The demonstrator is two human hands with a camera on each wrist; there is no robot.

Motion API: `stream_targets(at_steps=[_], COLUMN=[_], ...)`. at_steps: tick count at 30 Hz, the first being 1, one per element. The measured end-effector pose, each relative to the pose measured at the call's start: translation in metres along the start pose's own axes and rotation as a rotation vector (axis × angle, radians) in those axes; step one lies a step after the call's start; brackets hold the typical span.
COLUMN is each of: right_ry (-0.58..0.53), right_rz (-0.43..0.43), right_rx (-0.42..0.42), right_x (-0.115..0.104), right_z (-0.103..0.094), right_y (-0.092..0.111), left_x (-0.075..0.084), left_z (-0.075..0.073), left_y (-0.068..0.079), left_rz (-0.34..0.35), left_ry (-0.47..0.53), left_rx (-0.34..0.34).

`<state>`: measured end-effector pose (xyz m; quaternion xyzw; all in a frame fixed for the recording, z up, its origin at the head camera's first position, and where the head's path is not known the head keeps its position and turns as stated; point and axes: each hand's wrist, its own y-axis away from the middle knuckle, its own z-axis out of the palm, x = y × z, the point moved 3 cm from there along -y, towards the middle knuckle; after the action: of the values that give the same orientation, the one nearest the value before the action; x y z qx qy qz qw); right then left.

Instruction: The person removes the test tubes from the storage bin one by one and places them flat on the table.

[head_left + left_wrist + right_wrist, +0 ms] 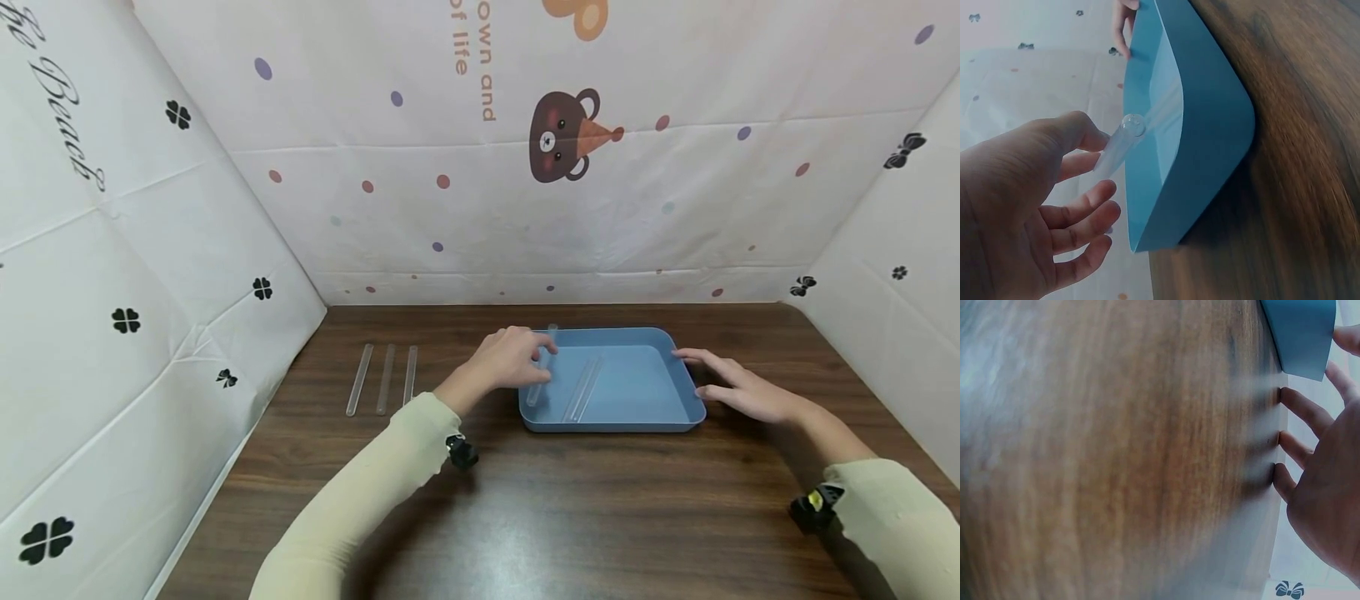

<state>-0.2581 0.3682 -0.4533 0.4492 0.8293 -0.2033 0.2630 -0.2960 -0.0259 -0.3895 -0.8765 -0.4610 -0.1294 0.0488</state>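
The left hand [513, 358] has its grip narrowed to a thumb-and-index pinch on a clear tube [534, 393] at the left end of the blue tray [615, 427], its other fingers loosely bent and spread. Inside the tray, two more tubes [577, 392] lie slantwise side by side, while three separate tubes [359, 380] lie in a row on the brown surface [570, 517] to the left. The right hand [738, 392], its grip spread wide and holding nothing, touches the tray's right side.
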Motion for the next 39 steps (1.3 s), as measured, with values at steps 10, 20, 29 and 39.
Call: stream_targets(at_steps=[10, 20, 29, 39], right_ry=[-0.027, -0.028, -0.032, -0.029], right_rz=[-0.042, -0.038, -0.029, -0.023], right_rx=[0.009, 0.008, 0.006, 0.002], right_x=[-0.003, -0.005, -0.005, -0.004], right_z=[0.0, 0.0, 0.0, -0.001], right_y=[-0.001, 0.0, 0.001, 0.001], left_x=[-0.016, -0.033, -0.05, -0.067], left_z=[-0.005, -0.012, -0.019, -0.023], left_y=[0.014, 0.028, 0.036, 0.047], left_rz=[-0.006, -0.038, -0.088, -0.099], left_ry=[0.028, 0.075, 0.075, 0.08], left_rx=[0.04, 0.071, 0.092, 0.111])
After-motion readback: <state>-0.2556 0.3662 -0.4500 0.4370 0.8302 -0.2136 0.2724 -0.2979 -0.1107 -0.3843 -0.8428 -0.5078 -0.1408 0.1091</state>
